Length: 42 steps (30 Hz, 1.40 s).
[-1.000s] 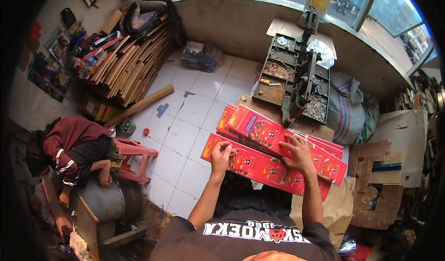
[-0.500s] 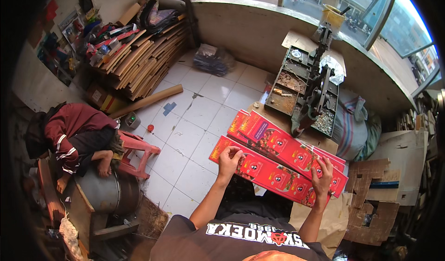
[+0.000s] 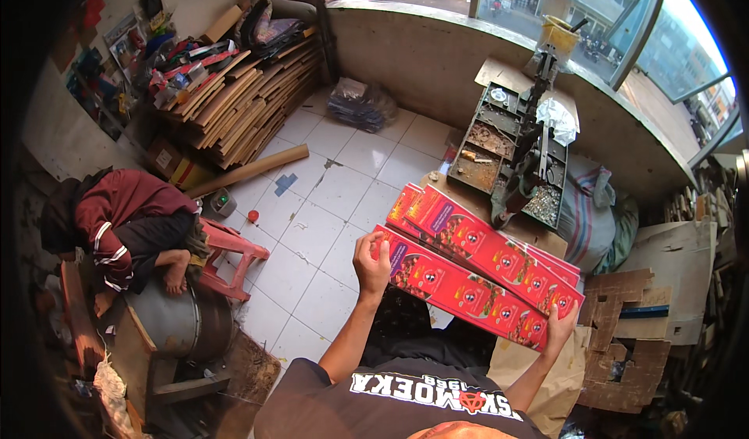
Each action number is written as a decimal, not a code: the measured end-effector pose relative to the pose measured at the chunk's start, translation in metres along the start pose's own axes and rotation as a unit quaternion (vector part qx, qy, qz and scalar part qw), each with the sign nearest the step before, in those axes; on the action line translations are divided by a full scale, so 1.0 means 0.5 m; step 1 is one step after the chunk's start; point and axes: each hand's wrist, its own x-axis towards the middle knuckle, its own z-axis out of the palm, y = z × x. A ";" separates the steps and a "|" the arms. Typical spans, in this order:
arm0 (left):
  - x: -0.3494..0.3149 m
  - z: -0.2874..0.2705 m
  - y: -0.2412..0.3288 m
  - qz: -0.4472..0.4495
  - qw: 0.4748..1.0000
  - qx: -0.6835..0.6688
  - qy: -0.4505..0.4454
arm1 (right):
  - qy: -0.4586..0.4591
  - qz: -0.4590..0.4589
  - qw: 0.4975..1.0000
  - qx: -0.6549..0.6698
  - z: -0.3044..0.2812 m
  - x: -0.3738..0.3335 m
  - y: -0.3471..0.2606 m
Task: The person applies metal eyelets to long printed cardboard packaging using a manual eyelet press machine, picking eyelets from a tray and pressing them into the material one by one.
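Several long red printed strips (image 3: 476,244) lie in a slightly fanned stack in front of me, with pictures of food on them. The nearest strip (image 3: 460,287) lies lowest and closest to my body. At its left end my left hand (image 3: 372,267) has its fingers curled against the short edge. My right hand (image 3: 560,328) grips the right end, thumb and fingers about the corner there. The undersides of both hands are hidden.
Beyond the strips stands a dark hand press (image 3: 530,166) with a compartment tray (image 3: 473,174) of small metal parts. Cut cardboard (image 3: 624,345) leans at the right. On the left a person (image 3: 133,221) bends over beside a red plastic stool (image 3: 234,260). Stacked boards (image 3: 242,104) stand farther back.
The nearest strip has shifted right, closer in line with the others. My left hand has moved slightly left to its end; my right hand has slid from the strips' top to their right end.
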 end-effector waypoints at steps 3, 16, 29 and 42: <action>0.023 -0.031 -0.044 0.045 0.980 0.192 0.027 | 0.008 0.023 1.000 0.010 0.004 -0.016 0.020; 0.014 -0.080 -0.088 -0.097 0.973 0.103 -0.183 | 0.032 0.071 0.997 0.015 -0.010 -0.028 0.082; 0.022 -0.070 -0.091 -0.090 0.975 0.030 -0.201 | 0.008 0.076 0.989 0.123 -0.016 -0.042 0.021; 0.070 -0.015 -0.050 -0.001 0.953 0.220 -0.209 | 0.009 0.154 0.933 0.325 -0.029 0.014 0.063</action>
